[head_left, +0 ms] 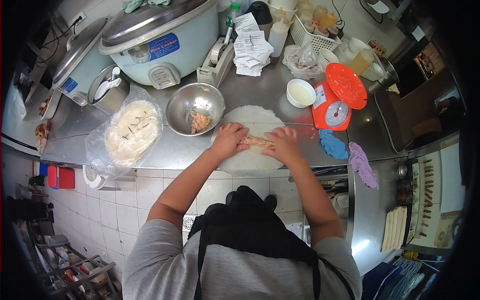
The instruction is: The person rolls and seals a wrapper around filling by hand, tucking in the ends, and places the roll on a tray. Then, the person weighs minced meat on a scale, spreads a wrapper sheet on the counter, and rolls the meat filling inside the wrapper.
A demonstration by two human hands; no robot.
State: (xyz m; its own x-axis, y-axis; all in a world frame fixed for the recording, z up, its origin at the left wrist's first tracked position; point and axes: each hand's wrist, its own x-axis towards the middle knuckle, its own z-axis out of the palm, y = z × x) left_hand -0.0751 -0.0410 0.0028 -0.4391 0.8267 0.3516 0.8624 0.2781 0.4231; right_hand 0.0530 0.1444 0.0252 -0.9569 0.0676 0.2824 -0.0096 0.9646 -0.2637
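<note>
A round, thin white wrapper [254, 115] lies flat on the steel counter, its near part hanging toward the counter's front edge. Across its middle runs a log of pinkish minced filling [257, 142]. My left hand [231, 139] has its curled fingers pressed on the log's left end. At the right end, the fingers of my right hand [282, 142] are closed around the filling in the same way. A steel bowl [175, 112] left of the wrapper holds a clump of minced filling [199, 121]. Farther left, a plastic bag [132, 130] contains a pale stack with handwritten marks.
Right of the wrapper stand a white bowl of pale liquid [301, 93] and a red scale [336, 102]. Blue [333, 144] and purple cloths [362, 164] lie by the edge. Behind are a large rice cooker [200, 37], a tape dispenser [216, 62] and paper slips [251, 52].
</note>
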